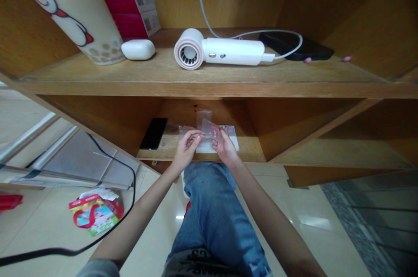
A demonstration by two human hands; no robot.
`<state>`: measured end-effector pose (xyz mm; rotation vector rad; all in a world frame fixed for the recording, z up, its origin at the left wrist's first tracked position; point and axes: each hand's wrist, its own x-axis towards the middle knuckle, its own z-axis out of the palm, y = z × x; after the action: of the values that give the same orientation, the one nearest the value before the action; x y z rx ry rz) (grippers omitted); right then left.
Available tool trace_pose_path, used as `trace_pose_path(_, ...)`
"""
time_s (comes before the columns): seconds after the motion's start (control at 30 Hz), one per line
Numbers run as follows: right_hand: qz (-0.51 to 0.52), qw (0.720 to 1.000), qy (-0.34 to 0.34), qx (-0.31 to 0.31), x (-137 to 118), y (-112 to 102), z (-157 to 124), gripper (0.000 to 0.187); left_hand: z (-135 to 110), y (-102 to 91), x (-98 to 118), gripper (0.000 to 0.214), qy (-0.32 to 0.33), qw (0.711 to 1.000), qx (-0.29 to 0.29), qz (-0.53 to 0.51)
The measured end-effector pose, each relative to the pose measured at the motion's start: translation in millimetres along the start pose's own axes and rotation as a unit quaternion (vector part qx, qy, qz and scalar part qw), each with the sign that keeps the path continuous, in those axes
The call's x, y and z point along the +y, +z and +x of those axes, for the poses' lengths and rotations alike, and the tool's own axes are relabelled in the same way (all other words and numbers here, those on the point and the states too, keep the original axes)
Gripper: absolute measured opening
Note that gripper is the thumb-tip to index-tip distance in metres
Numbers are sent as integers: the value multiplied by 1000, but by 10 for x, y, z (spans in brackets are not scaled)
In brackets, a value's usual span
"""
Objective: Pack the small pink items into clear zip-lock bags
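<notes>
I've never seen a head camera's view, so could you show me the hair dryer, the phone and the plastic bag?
Hair dryer [233, 51], head view, white handle.
Phone [153, 133], head view, dark face.
Plastic bag [209, 128], head view, clear middle.

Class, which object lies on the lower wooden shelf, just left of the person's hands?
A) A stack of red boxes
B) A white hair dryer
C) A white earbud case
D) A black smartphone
D. The black smartphone lies on the lower wooden shelf, left of the left hand and right hand, which pinch a clear plastic bag.
</notes>
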<state>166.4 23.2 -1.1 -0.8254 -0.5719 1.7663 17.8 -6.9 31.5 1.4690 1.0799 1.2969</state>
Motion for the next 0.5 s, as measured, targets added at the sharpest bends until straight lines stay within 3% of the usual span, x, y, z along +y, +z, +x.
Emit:
trace_pose_path(0.23, 106, 993, 39, -23, 31, 44, 5, 25, -26, -7, 49, 29, 30, 999, 7, 45)
trace_pose_path(0.37, 91, 994, 63, -14, 63, 49, 1, 24, 74, -16, 80, 34, -6, 998, 39, 43)
trace_pose_path(0.5, 95, 992, 87, -8, 88, 51, -8, 25, 239, -42, 71, 30, -41, 999, 7, 32)
